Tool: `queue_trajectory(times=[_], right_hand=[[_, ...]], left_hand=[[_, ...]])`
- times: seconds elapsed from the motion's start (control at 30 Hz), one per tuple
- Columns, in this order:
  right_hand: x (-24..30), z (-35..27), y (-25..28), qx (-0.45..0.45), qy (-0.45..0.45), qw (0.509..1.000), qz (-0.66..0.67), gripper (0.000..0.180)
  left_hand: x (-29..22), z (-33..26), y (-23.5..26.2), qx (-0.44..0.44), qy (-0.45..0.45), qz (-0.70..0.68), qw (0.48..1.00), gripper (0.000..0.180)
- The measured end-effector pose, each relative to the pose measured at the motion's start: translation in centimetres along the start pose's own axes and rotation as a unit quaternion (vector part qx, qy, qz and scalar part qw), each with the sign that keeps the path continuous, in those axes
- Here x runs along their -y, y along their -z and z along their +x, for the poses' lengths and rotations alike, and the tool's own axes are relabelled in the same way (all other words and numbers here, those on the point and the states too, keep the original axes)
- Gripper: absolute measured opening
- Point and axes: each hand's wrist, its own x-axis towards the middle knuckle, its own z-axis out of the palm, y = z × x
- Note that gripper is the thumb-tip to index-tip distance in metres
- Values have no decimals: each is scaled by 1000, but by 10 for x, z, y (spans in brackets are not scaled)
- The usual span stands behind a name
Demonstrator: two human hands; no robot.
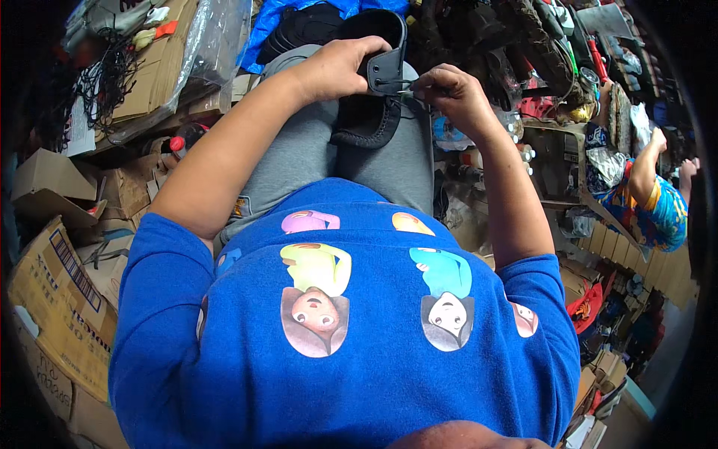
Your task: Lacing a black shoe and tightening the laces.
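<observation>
A black shoe upper (366,126) with eyelets and a stitched edge lies over my lap at the top of the view. My left hand (340,69) grips its eyelet flap, thumb along the upper edge and fingers curled out of sight behind. Close to the flap's right side, my right hand (455,93) is closed in a pinch. A thin strand or slim tool runs between the eyelets and those fingertips, with a small pale glint near them; its kind is too small to tell.
More black shoe pieces (305,30) rest on blue plastic sheeting beyond my knees. Cardboard boxes (63,299) crowd the left, near a red-capped bottle (178,144). A cluttered wooden rack (557,135) stands at right. Another person in a colourful shirt (658,206) works beyond it.
</observation>
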Motion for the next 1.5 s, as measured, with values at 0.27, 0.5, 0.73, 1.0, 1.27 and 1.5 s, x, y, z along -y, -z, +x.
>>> queue_trajectory(times=[0.27,0.5,0.73,1.0,1.27,1.5], right_hand=[[0,0,-3,31,35,999,-4,20],[4,-15,-15,-2,47,999,24,25],[22,-30,-22,-64,145,976,-146,34],[67,-22,-13,20,233,874,-427,16],[67,-2,-17,87,183,864,-461,9],[35,-4,-33,-2,95,951,-294,11]], left_hand=[[18,11,-1,25,-59,30,997,27],[9,5,6,124,-7,-64,990,18],[-3,0,10,161,-50,14,986,22],[-8,2,8,176,-35,80,981,22],[8,19,2,62,-101,113,986,18],[12,18,-2,-27,-129,84,988,20]])
